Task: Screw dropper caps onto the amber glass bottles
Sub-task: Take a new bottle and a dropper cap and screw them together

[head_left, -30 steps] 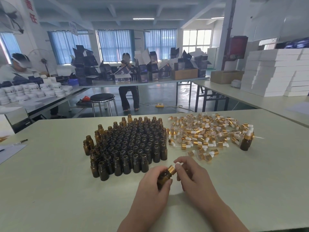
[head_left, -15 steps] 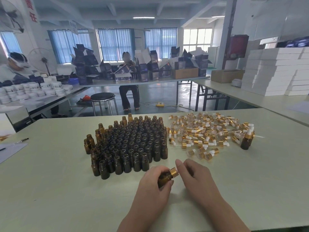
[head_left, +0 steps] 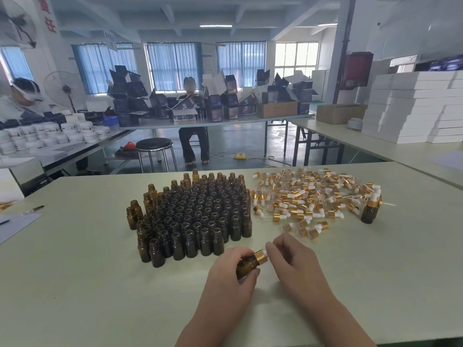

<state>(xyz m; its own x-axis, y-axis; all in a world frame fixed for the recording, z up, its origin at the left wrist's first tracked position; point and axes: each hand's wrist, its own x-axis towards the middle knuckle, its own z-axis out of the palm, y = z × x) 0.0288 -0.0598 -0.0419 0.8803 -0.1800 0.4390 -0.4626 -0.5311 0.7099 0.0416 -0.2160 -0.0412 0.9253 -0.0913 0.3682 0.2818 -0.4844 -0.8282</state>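
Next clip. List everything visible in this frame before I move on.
Uncapped amber glass bottles: many, brown, packed upright mid-table.
Gold-collared dropper caps with white bulbs: many, heaped right of them.
Capped amber glass bottle: one, upright at the heap's right edge.
Pale green table: one, under all.
Pen and grey paper sheet: one each, table's left edge.
Black round stool: one, beyond the table.
White flat boxes: stacked, far right table.
White jars: many, far left table.
Held amber glass bottle: one, tilted, gold cap on.
Left hand: grips that bottle.
Right hand: fingertips pinch the cap.
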